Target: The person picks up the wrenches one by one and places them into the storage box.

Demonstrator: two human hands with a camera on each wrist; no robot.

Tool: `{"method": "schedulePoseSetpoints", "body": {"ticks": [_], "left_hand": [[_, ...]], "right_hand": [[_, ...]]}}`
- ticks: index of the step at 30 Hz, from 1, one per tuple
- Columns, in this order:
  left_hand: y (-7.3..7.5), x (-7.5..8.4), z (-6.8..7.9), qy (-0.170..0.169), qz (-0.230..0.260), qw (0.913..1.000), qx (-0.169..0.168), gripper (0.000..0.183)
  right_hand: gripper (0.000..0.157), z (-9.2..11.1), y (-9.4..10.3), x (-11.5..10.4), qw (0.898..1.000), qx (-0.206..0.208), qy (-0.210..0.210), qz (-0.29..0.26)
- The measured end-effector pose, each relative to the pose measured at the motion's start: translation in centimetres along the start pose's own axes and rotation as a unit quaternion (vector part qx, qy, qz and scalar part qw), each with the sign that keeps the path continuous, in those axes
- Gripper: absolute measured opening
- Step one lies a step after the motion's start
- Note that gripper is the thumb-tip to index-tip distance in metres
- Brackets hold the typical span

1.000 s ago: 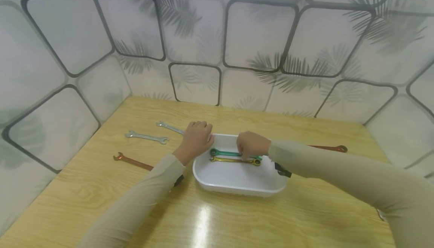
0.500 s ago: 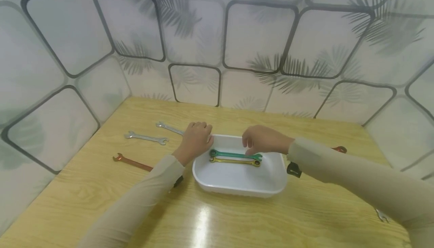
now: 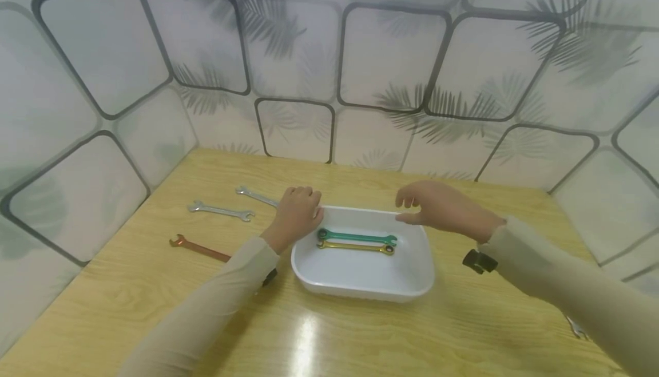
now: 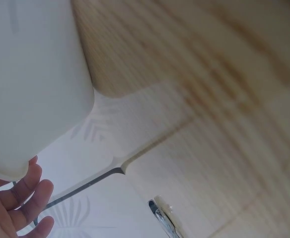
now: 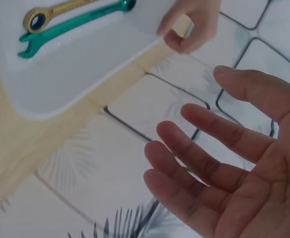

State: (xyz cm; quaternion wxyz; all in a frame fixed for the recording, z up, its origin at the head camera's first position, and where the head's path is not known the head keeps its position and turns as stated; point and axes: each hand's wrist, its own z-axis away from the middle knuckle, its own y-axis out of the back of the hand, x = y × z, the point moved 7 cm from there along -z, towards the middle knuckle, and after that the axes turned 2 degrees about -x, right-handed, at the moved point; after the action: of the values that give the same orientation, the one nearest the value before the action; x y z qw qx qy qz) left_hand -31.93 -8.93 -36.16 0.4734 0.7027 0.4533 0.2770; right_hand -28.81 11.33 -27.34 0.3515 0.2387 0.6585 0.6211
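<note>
We have the left hand (image 3: 297, 214) gripping the white tray (image 3: 360, 295) at its far left corner, thumb inside, fingers curled over the rim. Right hand (image 3: 437, 208) is loosely open, fingers apart and slightly bent, nothing in it, just beyond the tray's far right corner. Inside the tray we see the green wrench (image 3: 357, 237) and gold wrench (image 3: 355, 246) lying side by side, roughly parallel to the far edge, green nearer that edge; green has its ring end left, gold its ring end right. Tray sits mid-tabletop (image 3: 391, 340). Toward the tabletop's far left corner we count two silver ones, a short silver wrench (image 3: 221, 211) and a farther silver wrench (image 3: 257, 197), right end hidden by the left hand. Copper wrench (image 3: 201, 248) lies near the left edge, partly behind the left sleeve. Near the right edge we catch one wrench end (image 3: 578, 329), rest hidden by the right sleeve (image 3: 546, 268).
</note>
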Motion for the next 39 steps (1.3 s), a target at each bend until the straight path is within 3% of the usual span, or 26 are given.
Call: {"method": "schedulePoseSetpoints", "body": {"ticks": [7,15,22,31,39], "left_hand": [[-0.1,0.0,0.0,-0.002,0.004,1.0,-0.001,0.017],[-0.1,-0.1,0.0,0.0,0.002,1.0,-0.009,0.017],[0.0,-0.1,0.0,-0.003,0.001,1.0,-0.001,0.016],[-0.2,-0.1,0.0,0.004,-0.001,1.0,-0.005,0.016],[-0.2,-0.1,-0.1,0.004,-0.004,1.0,-0.007,0.017]], "right_hand": [[0.027,2.3,1.6,2.3,0.998,0.028,-0.052,-0.01],[0.023,4.6,2.8,5.1,0.995,0.078,-0.06,-0.008],[0.03,6.8,3.0,7.9,0.991,0.082,-0.108,-0.003],[0.04,10.4,2.1,11.5,0.976,0.097,-0.186,-0.05],[0.045,14.4,0.6,14.4,0.958,0.146,-0.239,-0.064]]}}
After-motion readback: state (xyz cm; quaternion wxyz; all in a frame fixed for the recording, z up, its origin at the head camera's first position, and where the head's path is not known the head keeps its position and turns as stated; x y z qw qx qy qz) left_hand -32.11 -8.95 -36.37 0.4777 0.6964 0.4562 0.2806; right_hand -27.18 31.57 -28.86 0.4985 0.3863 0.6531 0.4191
